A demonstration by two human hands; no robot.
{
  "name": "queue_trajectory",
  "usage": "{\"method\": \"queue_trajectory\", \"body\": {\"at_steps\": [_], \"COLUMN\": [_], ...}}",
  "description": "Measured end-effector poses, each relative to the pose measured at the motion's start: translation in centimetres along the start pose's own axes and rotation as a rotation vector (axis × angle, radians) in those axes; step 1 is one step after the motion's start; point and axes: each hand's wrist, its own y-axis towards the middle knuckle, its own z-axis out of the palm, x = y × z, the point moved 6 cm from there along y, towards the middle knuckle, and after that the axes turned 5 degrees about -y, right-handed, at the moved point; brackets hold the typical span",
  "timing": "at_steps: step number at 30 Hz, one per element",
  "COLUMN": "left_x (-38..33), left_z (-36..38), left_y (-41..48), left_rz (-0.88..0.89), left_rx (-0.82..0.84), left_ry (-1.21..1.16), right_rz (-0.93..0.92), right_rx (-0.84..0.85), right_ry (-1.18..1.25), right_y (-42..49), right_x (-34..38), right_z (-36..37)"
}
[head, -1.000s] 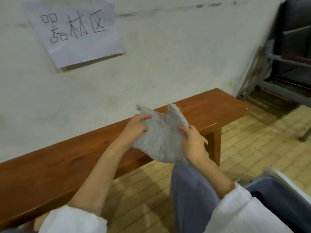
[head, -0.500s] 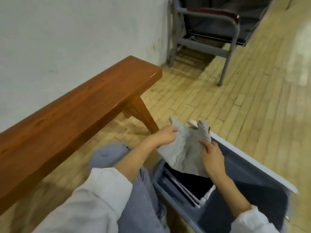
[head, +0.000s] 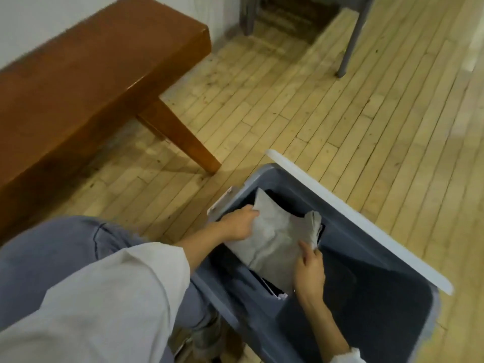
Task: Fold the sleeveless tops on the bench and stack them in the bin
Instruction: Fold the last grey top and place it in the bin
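A folded grey sleeveless top [head: 277, 237] is inside the grey-blue bin [head: 372, 258], lying over a dark stack of folded clothes [head: 275, 289]. My left hand [head: 238, 224] grips the top's left edge just inside the bin's left wall. My right hand [head: 310, 271] pinches its right edge near the strap. The brown wooden bench [head: 86, 74] stands to the upper left, and its visible part is bare.
The bin has a white rim [head: 353, 218] along its far side and stands on a pale wooden floor [head: 314, 113]. My knee in blue trousers [head: 65, 258] is beside the bin. Grey metal chair legs [head: 351, 40] stand at the top right.
The view swung from the bench down to the bin. Both hands carried the grey top from the bench and lowered it into the bin onto the stack.
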Motion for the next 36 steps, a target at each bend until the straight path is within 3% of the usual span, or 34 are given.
{"method": "queue_trajectory", "body": {"at_steps": [3,5,7,10,14,18,21,27,32,36], "left_x": [0.6,1.6,2.2,3.3,3.8,4.7,5.5,4.9,5.4,5.3], "left_z": [0.5,1.0,2.0,3.9,5.4,6.6,7.5,7.7,8.0,6.9], "left_y": [1.3,1.9,2.3,2.0,1.4,1.1,0.6,0.7,0.7,0.6], "left_rz": [0.052,0.026,0.000,-0.052,-0.067,-0.074,-0.092,-0.092,-0.044,-0.066], "left_rx": [-0.092,-0.132,-0.046,0.095,0.098,0.169,0.210,0.091,0.108,0.161], "left_ry": [0.116,0.111,0.153,0.202,0.381,0.439,0.456,0.646,0.651,0.377], "right_rz": [-0.004,-0.024,-0.035,-0.086,-0.300,-0.031,-0.016,-0.344,-0.078,-0.016], "right_rx": [-0.067,-0.015,0.042,-0.126,-0.227,-0.052,-0.020,-0.128,-0.030,0.008], "right_ry": [0.031,0.019,-0.033,-0.333,-0.569,-0.541,-0.595,-0.723,-0.667,-0.715], "right_y": [1.6,2.7,3.6,3.9,4.3,4.6,4.1,7.8,7.5,7.3], "right_x": [-1.9,-3.2,-4.0,-3.5,-1.4,-5.6,-5.8,-2.8,-7.3,-5.9], "right_z": [2.1,4.3,6.0,6.4,6.7,7.6,8.1,7.0,6.3,5.8]}}
